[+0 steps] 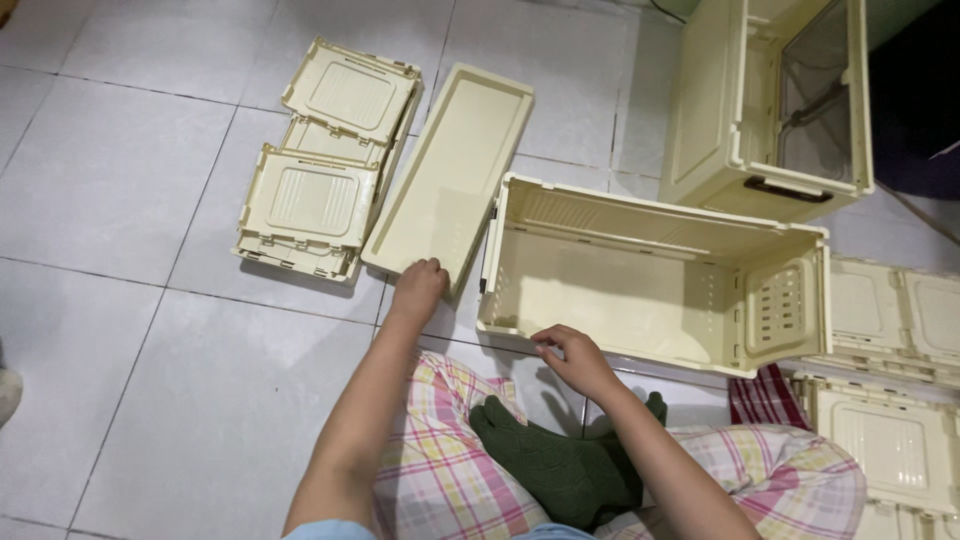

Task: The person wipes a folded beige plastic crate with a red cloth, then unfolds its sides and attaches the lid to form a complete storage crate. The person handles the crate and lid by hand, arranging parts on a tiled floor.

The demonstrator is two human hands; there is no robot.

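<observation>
L hand (418, 283): fingers curled on near edge of flat cream lid panel (452, 170), gripping it; panel lies on tiled floor (110, 180), touching open cream crate (650, 275) at its left side. R hand (568, 352): fingertips pinching crate's near rim. Folded crates stack (322, 160) just left of panel. Assembled crate w/ clear door (770, 100) behind. More folded crates (890, 350) at right.
</observation>
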